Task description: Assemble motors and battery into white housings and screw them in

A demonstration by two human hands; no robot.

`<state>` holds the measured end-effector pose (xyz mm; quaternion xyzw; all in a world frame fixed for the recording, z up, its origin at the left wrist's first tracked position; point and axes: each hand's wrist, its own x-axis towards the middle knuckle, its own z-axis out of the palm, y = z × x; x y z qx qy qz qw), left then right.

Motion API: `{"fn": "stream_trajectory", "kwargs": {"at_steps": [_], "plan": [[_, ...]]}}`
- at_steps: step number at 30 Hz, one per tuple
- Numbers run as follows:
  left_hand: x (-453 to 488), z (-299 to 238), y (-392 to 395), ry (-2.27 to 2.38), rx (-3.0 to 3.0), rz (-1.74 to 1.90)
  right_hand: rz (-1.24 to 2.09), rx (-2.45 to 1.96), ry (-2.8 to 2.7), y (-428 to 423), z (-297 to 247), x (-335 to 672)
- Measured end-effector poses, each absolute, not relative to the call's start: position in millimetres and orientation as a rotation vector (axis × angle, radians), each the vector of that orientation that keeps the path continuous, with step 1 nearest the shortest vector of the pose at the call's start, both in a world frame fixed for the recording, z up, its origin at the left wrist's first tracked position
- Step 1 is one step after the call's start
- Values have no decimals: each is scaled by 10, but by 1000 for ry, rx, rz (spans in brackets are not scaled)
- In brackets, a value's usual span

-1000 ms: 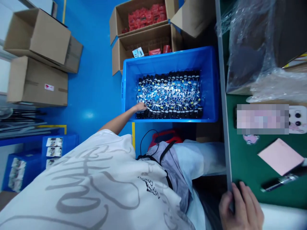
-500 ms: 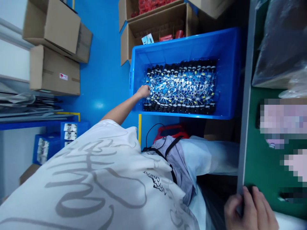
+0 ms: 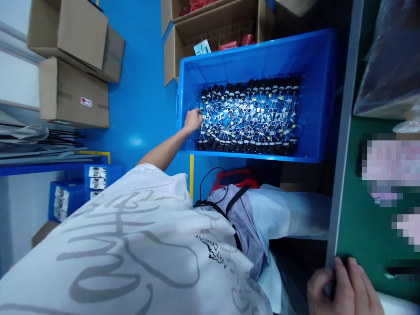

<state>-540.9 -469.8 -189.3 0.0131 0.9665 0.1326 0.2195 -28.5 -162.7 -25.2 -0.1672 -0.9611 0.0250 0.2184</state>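
My left hand is inside the left end of a blue plastic bin, its fingers curled together beside the wired parts. Whatever those fingers pinch is too small to make out. Rows of black cylindrical parts with white collars line both long sides of the bin. Between them lies a tangle of thin wires and small dark-blue and yellow pieces. At the lower right my right hand grips the grey edge of the green-topped table, thumb on one side and fingers on the other.
Open cardboard boxes with red parts stand behind the bin. More cardboard boxes are stacked at left, above a rack of flat sheets. Small blue bins sit lower left. A red object is near my lap.
My left hand has drawn slightly up and left, away from the wired parts. The right hand stays on the table edge. The view has shifted a little.
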Motion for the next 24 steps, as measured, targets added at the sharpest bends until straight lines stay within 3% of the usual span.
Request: {"fn": "stream_trajectory", "kwargs": {"at_steps": [24], "plan": [[-4825,-1979,-4166,2608,407,77,-89,-509,-2749,-1722,-159,-334]]}}
